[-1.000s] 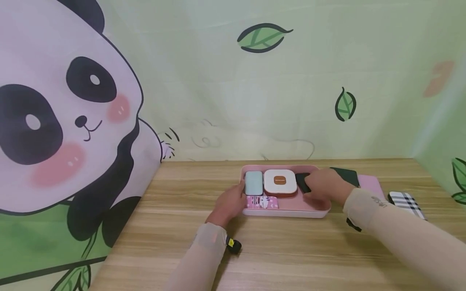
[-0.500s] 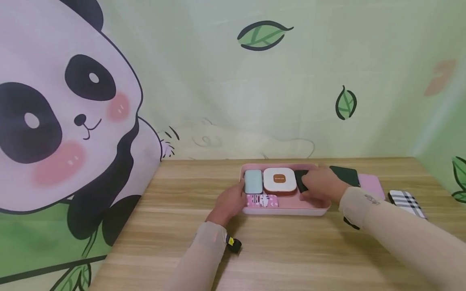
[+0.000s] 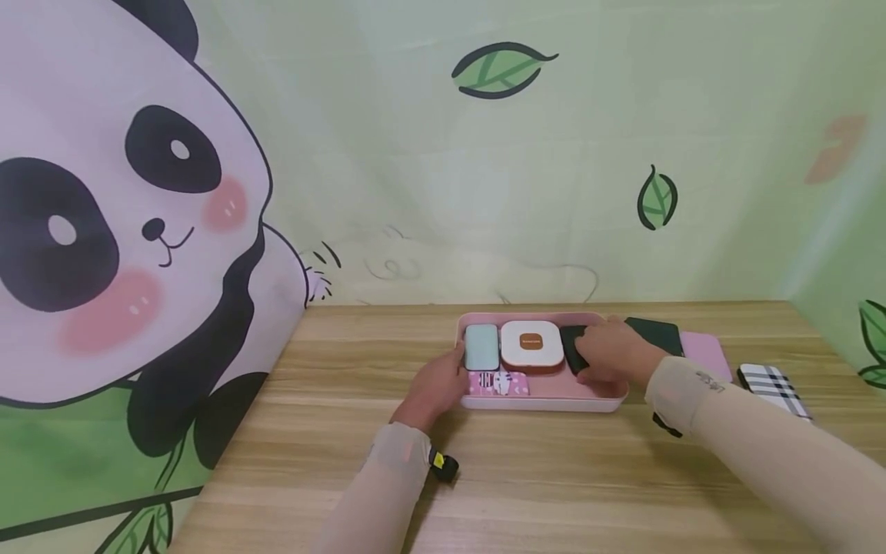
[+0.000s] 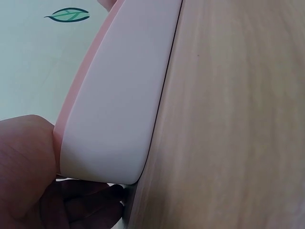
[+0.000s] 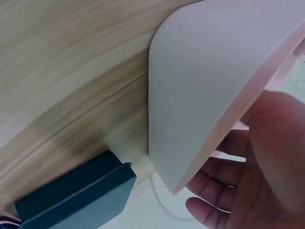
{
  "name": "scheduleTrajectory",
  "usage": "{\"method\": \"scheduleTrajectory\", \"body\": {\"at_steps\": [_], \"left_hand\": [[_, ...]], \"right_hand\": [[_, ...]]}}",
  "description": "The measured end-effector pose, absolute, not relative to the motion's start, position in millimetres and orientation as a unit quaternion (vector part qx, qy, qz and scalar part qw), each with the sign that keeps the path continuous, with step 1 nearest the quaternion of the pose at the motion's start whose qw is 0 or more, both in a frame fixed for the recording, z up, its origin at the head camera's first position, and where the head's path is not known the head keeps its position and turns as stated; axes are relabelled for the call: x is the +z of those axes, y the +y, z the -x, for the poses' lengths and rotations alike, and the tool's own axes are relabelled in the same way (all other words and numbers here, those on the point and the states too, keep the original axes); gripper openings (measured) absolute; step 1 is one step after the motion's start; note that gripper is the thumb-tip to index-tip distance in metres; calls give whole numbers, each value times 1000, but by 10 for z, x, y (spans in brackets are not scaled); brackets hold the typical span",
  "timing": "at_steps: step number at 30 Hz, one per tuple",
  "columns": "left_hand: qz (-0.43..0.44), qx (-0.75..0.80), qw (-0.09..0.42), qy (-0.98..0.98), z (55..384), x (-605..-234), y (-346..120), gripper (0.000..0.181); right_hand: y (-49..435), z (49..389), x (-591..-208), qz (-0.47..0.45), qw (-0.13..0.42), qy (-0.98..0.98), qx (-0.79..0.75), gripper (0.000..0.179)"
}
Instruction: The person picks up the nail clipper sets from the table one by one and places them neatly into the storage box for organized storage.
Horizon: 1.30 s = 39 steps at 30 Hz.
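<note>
Right hand [image 3: 612,354] reaches over the right end of the long, rounded pink-and-white tray [image 3: 588,387], fingers on a flat black object [image 3: 571,350] inside. Fingertips hidden; cannot tell whether they grip it or just press. Left hand [image 3: 434,385] is well apart, clamped on the tray's left end, thumb side over the rim, fingers outside.

Black object lies right of the white rounded-square box with a brown label [image 3: 531,329], just beside it. Main risk: pushing it further left would likely shove that box into the pale mint rectangular case [image 3: 482,348] or the pink patterned flat case [image 3: 500,384]. Right wrist could catch the rim and tip or slide the tray if the left hand slackens. Backing out carelessly, the right forearm might knock the dark green flat case [image 3: 657,335] outside the tray.
</note>
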<state>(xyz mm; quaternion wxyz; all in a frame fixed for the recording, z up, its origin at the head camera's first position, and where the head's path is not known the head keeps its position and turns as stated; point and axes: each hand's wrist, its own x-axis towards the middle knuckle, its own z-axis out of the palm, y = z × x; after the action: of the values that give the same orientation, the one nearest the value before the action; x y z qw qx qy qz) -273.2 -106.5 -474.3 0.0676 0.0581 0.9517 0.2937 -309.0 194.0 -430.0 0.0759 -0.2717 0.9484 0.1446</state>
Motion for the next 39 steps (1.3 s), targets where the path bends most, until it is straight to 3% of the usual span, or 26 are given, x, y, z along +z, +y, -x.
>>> {"method": "scheduleTrajectory", "body": {"at_steps": [18, 39], "left_hand": [[-66, 299, 71, 949, 2732, -4729, -1080, 58], [-73, 294, 78, 950, 2762, -4743, -1112, 58]], "right_hand": [[1890, 3030, -4230, 268, 86, 950, 137, 39], [1855, 3014, -4236, 260, 75, 953, 138, 46]]}}
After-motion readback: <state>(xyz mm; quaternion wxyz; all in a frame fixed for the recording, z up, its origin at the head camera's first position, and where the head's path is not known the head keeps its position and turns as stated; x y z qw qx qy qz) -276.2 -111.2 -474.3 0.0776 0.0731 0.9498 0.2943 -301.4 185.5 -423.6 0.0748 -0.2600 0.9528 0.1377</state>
